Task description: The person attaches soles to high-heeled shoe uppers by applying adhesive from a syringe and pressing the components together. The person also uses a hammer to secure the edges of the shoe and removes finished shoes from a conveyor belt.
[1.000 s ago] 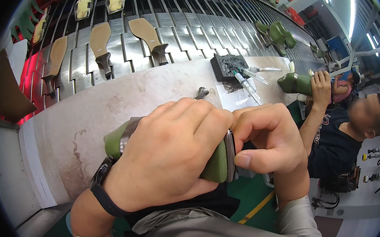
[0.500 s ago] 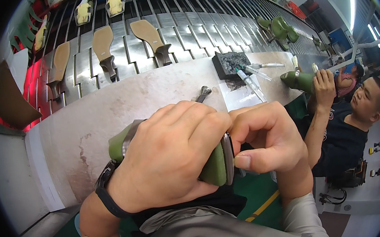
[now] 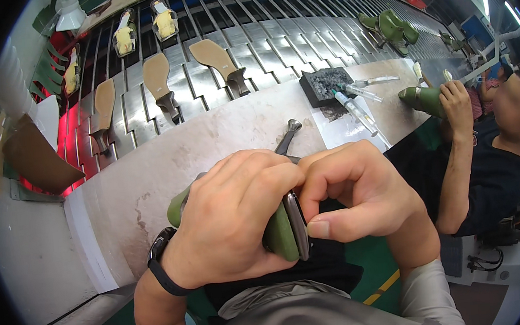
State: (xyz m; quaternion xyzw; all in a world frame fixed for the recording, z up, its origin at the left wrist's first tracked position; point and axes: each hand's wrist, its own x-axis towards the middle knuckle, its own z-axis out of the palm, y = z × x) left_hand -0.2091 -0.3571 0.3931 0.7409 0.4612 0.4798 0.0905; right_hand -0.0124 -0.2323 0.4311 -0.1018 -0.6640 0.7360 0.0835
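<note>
My left hand (image 3: 234, 217) wraps over a green shoe last (image 3: 280, 235), whose toe part sticks out at the wrist side. A dark grey layer (image 3: 297, 227) lines the end of the last that faces my right hand. My right hand (image 3: 362, 194) is closed at this edge, thumb and forefinger bent close together against it. Whatever lies between those fingertips is too small or hidden to make out. Just beyond my hands, a dark tool with a shiny rounded end (image 3: 293, 127) lies on the pale worktop (image 3: 122, 218).
Syringes (image 3: 358, 113) lean on a black sponge block (image 3: 326, 86) beside white paper. Tan soles with dark heels (image 3: 157, 78) lie on the metal slat conveyor (image 3: 263, 57), with green lasts (image 3: 390, 27) farther right. At right, a co-worker's hand (image 3: 456, 102) holds another green last (image 3: 421, 100).
The view has shifted, so the worktop and conveyor sit farther right and slightly lower. My hands keep nearly the same hold on the last, which has tilted a little.
</note>
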